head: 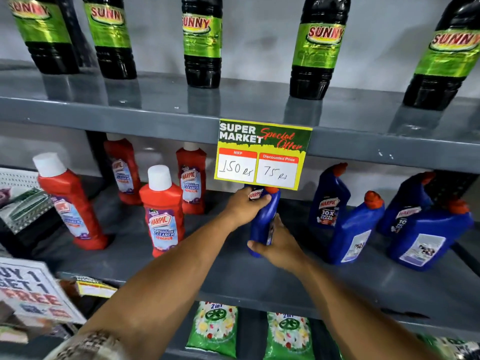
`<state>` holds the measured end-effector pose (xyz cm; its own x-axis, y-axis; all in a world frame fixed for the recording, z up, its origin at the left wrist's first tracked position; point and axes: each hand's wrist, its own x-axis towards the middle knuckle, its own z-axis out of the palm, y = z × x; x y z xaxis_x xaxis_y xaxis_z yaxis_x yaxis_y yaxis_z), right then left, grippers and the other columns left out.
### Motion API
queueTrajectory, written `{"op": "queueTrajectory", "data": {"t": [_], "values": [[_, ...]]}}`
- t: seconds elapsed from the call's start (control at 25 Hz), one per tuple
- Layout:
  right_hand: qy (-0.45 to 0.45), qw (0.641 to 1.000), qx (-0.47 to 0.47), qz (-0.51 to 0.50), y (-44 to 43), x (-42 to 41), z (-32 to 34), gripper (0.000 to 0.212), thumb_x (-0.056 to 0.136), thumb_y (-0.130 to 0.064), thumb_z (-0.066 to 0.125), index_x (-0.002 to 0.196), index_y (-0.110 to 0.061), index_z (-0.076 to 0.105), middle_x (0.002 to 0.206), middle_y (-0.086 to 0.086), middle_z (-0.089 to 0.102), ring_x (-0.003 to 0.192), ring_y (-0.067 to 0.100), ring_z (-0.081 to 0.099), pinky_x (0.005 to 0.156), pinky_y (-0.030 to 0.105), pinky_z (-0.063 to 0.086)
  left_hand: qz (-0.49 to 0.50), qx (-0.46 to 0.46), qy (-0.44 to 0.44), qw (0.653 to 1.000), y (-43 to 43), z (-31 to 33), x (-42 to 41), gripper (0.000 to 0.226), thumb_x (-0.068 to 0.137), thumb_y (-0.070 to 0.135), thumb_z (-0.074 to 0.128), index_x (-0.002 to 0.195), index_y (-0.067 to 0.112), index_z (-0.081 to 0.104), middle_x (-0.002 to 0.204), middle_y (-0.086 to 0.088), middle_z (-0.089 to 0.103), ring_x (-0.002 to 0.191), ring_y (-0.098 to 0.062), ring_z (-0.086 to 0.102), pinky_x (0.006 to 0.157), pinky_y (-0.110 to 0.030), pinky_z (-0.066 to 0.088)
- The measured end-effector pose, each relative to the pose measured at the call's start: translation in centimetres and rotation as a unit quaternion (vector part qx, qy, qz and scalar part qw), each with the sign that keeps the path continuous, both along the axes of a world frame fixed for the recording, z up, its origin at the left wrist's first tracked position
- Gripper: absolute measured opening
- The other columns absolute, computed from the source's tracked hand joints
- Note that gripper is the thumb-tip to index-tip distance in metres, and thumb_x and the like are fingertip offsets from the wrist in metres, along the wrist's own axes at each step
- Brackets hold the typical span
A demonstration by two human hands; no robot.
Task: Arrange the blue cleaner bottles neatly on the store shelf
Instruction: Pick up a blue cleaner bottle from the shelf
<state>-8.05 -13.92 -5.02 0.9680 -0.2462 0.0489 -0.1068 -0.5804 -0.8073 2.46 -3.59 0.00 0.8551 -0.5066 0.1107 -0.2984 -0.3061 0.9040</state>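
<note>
A blue cleaner bottle [263,222] with a red cap stands on the middle grey shelf [233,271], just below the yellow price sign. My left hand [245,206] grips its upper part over the label. My right hand [279,246] holds its lower body from the right and front. To the right stand several more blue cleaner bottles: one upright at the back [328,198], one in front of it [355,229], another at the back right [405,203] and a front one [431,240] turned with its back label facing me.
Red bathroom cleaner bottles [162,211] stand on the left of the same shelf. A yellow price sign [262,154] hangs from the shelf above, which carries dark green-labelled bottles [202,42]. Green packets [215,331] sit below. A promo card [33,289] leans at lower left.
</note>
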Motion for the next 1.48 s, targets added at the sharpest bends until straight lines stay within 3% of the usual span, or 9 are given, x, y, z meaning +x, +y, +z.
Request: {"op": "queueTrajectory", "data": {"t": [0.12,0.2,0.36,0.56,0.64,0.8,1.08,1.36,1.48], "values": [[-0.013,0.999,-0.018,-0.047,-0.4,1.1,-0.4,0.070,0.065,-0.045,0.079,0.125,-0.023,0.049,0.115,-0.002,0.059,0.110,0.018,0.052,0.091,0.034,0.046,-0.045,-0.017,0.087,0.995,0.1,0.1,-0.2,0.030,0.083,0.036,0.067,0.105,0.016,0.060,0.078,0.001,0.070,0.060,-0.015,0.064,0.051,-0.026,0.050],[-0.027,0.998,-0.026,-0.051,-1.3,1.4,-0.7,0.052,0.068,-0.040,0.078,0.112,-0.026,0.054,0.103,-0.006,0.060,0.099,0.014,0.054,0.077,0.024,0.042,-0.047,-0.021,0.097,0.994,0.2,0.0,-0.2,0.027,0.083,0.036,0.067,0.100,0.017,0.060,0.068,0.003,0.065,0.050,-0.011,0.058,0.047,-0.024,0.048],[-0.017,1.000,0.014,-0.010,-3.6,1.7,-1.2,0.041,0.076,-0.029,0.075,0.106,-0.027,0.047,0.091,-0.017,0.059,0.080,0.000,0.057,0.064,0.013,0.038,0.003,-0.111,0.077,0.991,1.0,-0.5,0.5,0.036,0.078,0.025,0.075,0.109,0.010,0.063,0.106,-0.015,0.070,0.097,-0.027,0.067,0.083,-0.038,0.056],[-0.019,0.998,0.054,0.017,-4.6,2.6,-2.1,0.032,0.085,-0.021,0.068,0.112,-0.027,0.051,0.108,-0.003,0.066,0.102,0.014,0.063,0.091,0.036,0.051,0.030,-0.119,0.074,0.990,1.5,-1.5,0.7,0.048,0.071,0.029,0.080,0.109,0.007,0.061,0.107,-0.012,0.070,0.092,-0.019,0.067,0.077,-0.029,0.054],[-0.017,0.998,0.059,0.021,-4.8,2.8,-2.3,0.033,0.087,-0.021,0.065,0.116,-0.027,0.050,0.109,-0.004,0.065,0.104,0.014,0.063,0.091,0.036,0.052,0.020,-0.116,0.071,0.990,1.5,-1.8,0.8,0.047,0.069,0.036,0.080,0.105,0.010,0.065,0.106,-0.011,0.072,0.098,-0.023,0.069,0.084,-0.035,0.056],[-0.014,0.999,0.046,0.026,-4.6,2.7,-2.5,0.036,0.090,-0.023,0.062,0.123,-0.025,0.048,0.113,-0.003,0.064,0.103,0.013,0.062,0.091,0.033,0.051,0.035,-0.113,0.065,0.991,1.5,-2.0,0.3,0.053,0.060,0.050,0.078,0.100,0.016,0.067,0.100,-0.005,0.075,0.092,-0.019,0.071,0.077,-0.030,0.056],[0.018,0.998,0.060,0.029,-4.1,2.2,-2.2,0.038,0.091,-0.022,0.059,0.127,-0.025,0.046,0.118,0.001,0.064,0.105,0.014,0.062,0.089,0.033,0.052,0.039,-0.099,0.024,0.994,2.1,-2.5,-0.6,0.031,0.067,0.052,0.074,0.090,0.032,0.070,0.093,0.004,0.076,0.085,-0.008,0.072,0.076,-0.025,0.056],[0.026,0.997,0.068,0.025,-3.3,1.4,-1.7,0.043,0.093,-0.021,0.057,0.133,-0.026,0.041,0.125,0.003,0.062,0.111,0.016,0.059,0.096,0.039,0.050,0.057,-0.075,0.027,0.995,2.0,-2.4,-1.4,0.054,0.067,0.054,0.072,0.106,0.018,0.064,0.101,-0.003,0.074,0.093,-0.017,0.070,0.087,-0.040,0.057],[-0.008,0.996,0.089,0.026,-3.1,0.7,-1.6,0.061,0.089,-0.017,0.062,0.142,-0.027,0.032,0.128,-0.003,0.059,0.113,0.013,0.058,0.098,0.038,0.049,0.127,-0.067,-0.041,0.989,1.8,-2.2,-2.8,0.050,0.068,0.051,0.075,0.098,0.015,0.056,0.096,0.002,0.067,0.092,-0.018,0.067,0.078,-0.029,0.053]]}}
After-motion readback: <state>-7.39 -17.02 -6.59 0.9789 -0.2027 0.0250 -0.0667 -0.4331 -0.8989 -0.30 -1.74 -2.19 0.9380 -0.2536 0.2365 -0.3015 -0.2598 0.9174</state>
